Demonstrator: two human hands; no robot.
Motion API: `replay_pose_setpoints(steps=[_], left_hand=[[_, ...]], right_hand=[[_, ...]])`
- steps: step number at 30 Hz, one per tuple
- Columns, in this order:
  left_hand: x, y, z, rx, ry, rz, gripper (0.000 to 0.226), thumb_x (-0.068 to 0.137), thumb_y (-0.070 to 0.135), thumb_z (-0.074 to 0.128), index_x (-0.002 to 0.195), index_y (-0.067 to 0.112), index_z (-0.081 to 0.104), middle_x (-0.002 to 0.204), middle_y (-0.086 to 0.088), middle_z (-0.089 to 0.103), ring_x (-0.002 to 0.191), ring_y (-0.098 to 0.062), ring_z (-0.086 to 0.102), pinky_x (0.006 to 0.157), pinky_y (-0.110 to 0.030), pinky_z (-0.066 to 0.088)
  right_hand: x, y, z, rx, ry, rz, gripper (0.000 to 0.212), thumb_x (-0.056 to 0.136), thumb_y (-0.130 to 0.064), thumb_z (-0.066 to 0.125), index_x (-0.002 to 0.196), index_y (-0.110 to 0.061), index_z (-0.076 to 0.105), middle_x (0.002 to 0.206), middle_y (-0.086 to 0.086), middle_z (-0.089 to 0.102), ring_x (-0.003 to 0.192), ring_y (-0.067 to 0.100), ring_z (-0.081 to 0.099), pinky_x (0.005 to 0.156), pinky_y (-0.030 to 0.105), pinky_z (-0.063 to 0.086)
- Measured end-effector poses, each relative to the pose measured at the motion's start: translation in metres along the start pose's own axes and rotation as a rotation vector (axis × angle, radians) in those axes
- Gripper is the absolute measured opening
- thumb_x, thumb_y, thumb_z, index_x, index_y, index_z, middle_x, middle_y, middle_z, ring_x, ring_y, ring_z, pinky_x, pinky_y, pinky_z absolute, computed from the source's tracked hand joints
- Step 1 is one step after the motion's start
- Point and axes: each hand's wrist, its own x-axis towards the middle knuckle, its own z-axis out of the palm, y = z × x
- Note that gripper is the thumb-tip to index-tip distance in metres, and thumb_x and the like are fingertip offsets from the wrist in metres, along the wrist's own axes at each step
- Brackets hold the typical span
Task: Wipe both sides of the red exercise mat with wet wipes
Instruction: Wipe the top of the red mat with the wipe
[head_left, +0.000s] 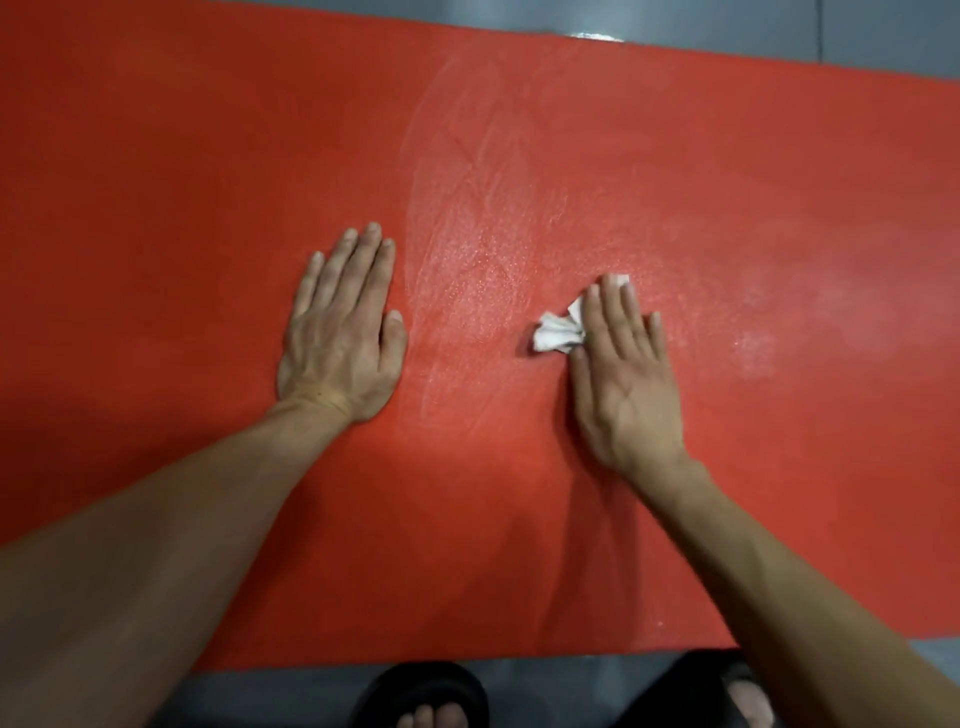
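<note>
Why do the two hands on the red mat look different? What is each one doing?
The left hand lies flat and bare on the red mat, with nothing under it. The right hand presses a crumpled white wet wipe against the mat with straight fingers. The left hand sits on a dull, dry-looking part, while the right hand is on the shiny, streaky, wet-looking part. Both hands are palm down with fingers stretched out.

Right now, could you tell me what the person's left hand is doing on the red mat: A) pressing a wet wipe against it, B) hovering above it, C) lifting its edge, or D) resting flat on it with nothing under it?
D: the left hand lies flat, fingers straight, on the red mat, while the crumpled wet wipe sits under the right hand.
</note>
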Motion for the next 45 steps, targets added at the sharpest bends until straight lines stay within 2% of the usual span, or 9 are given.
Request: replay_pose_setpoints(steps=[7,13,19,22,28,32,38,43,45], left_hand=[[0.0,0.0,-0.001,-0.031,0.025,0.02,0.067,0.098,0.031,0.035,0.161,0.007,0.029,0.17,-0.01,0.024,0.158,-0.026,0.017,0.13,-0.045,0.008],[-0.002,0.002,-0.004,-0.035,0.021,0.01,0.067,0.1,0.032,0.034,0.161,0.007,0.029,0.17,-0.011,0.023,0.158,-0.025,0.016,0.13,-0.045,0.007],[-0.002,0.004,-0.004,-0.041,0.028,0.019,0.067,0.099,0.032,0.035,0.161,0.006,0.029,0.17,-0.011,0.024,0.158,-0.026,0.017,0.13,-0.046,0.007],[-0.003,0.004,-0.005,-0.041,0.024,0.01,0.067,0.099,0.033,0.033,0.161,0.006,0.028,0.17,-0.011,0.023,0.158,-0.026,0.016,0.13,-0.045,0.006],[-0.004,0.005,-0.005,-0.031,0.023,0.006,0.067,0.1,0.031,0.035,0.161,0.006,0.027,0.171,-0.01,0.021,0.159,-0.025,0.014,0.13,-0.045,0.005],[-0.003,0.003,-0.004,-0.03,0.035,0.012,0.066,0.099,0.029,0.038,0.161,0.006,0.028,0.17,-0.011,0.022,0.159,-0.026,0.015,0.13,-0.045,0.006],[-0.004,0.002,-0.004,-0.018,0.043,0.023,0.066,0.099,0.029,0.038,0.161,0.006,0.03,0.17,-0.01,0.024,0.158,-0.026,0.017,0.13,-0.045,0.007],[-0.004,0.002,-0.004,-0.001,0.034,0.025,0.066,0.099,0.03,0.036,0.161,0.006,0.028,0.17,-0.01,0.023,0.159,-0.025,0.016,0.13,-0.044,0.007],[-0.002,0.003,-0.005,-0.003,0.025,0.024,0.067,0.099,0.03,0.037,0.161,0.006,0.028,0.17,-0.01,0.022,0.159,-0.025,0.015,0.13,-0.044,0.006]], right_hand=[[-0.1,-0.067,0.026,-0.036,-0.214,-0.576,0.056,0.11,-0.034,0.033,0.162,-0.014,0.024,0.171,0.005,0.012,0.158,0.02,0.005,0.128,0.048,0.012],[-0.093,0.02,-0.004,-0.051,-0.056,0.162,0.058,0.106,-0.021,0.03,0.162,-0.01,0.02,0.171,0.007,0.012,0.158,0.019,0.004,0.127,0.049,0.013],[-0.156,-0.072,0.016,0.067,-0.172,-0.067,0.063,0.107,-0.029,0.039,0.163,-0.009,0.017,0.171,0.007,0.005,0.158,0.021,-0.001,0.128,0.045,0.006],[-0.162,-0.043,0.011,-0.019,-0.188,-0.232,0.058,0.108,-0.029,0.037,0.162,-0.013,0.023,0.171,0.002,0.011,0.158,0.017,0.004,0.126,0.049,0.016],[-0.134,0.014,0.005,-0.01,-0.035,0.462,0.064,0.108,-0.041,0.022,0.163,-0.01,0.011,0.171,0.007,0.002,0.158,0.019,-0.007,0.127,0.052,0.01],[-0.118,-0.076,0.03,0.031,-0.078,0.188,0.068,0.107,-0.043,0.03,0.163,-0.008,0.012,0.171,0.01,0.001,0.158,0.024,-0.009,0.128,0.051,0.004],[-0.1,-0.125,0.042,-0.074,-0.234,-0.542,0.06,0.11,-0.038,0.032,0.162,-0.012,0.021,0.171,0.008,0.011,0.158,0.021,0.002,0.127,0.048,0.007],[-0.036,-0.098,0.027,-0.069,-0.067,-0.076,0.058,0.109,-0.036,0.03,0.161,-0.009,0.025,0.17,0.01,0.017,0.158,0.023,0.009,0.127,0.049,0.01],[-0.062,-0.111,0.03,-0.021,-0.111,-0.158,0.06,0.109,-0.035,0.03,0.162,-0.009,0.021,0.171,0.01,0.011,0.158,0.024,0.003,0.126,0.05,0.01]])
